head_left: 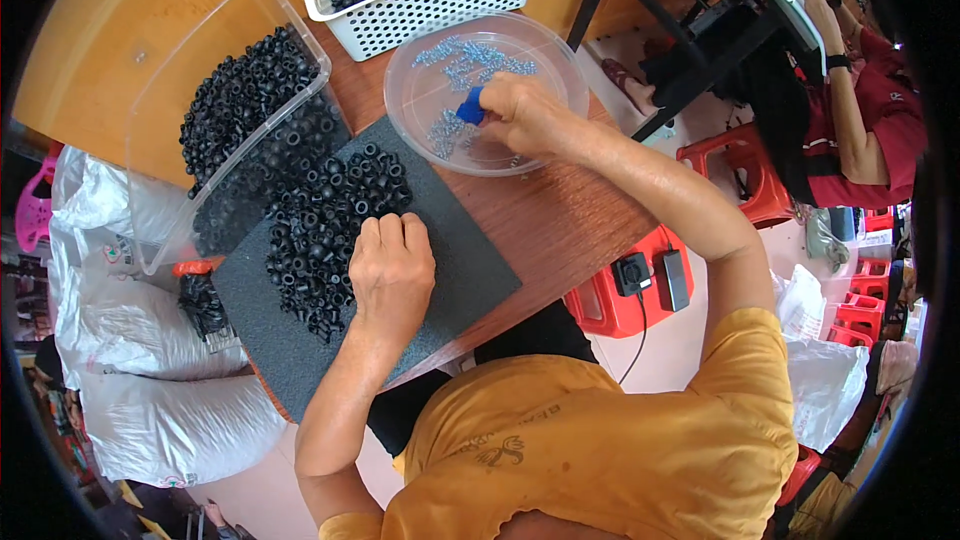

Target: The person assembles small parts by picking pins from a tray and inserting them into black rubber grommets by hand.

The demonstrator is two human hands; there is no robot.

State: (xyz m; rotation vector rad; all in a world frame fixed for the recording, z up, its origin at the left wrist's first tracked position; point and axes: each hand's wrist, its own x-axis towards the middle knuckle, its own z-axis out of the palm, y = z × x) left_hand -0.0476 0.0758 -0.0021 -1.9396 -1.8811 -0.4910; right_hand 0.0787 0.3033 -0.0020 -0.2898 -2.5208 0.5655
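The left hand is at the right edge of a heap of small black ring-like caps, its fingers bent close together, knuckles up. Their tips are hidden, so I cannot tell whether they hold a cap. The heap spreads to the left of these fingers and beyond them, on a dark grey foam mat that lies under the hand on the brown table. Beyond the left fingers and further left is a clear plastic bin, loaded with more black caps.

The right hand reaches over a round translucent tub, fingers pointing left and drawn in narrow, with a blue finger cover at their tips. Whether anything is pinched there I cannot tell. Small pale blue pieces lie scattered in the tub, some just beyond these fingers, others just to their near left. Further beyond them stands a white perforated basket with black pieces inside.

Nearer than the right fingers and to their right, off the table, a black power adapter sits on a red plastic stool. White sacks are stacked well left of the left fingers.
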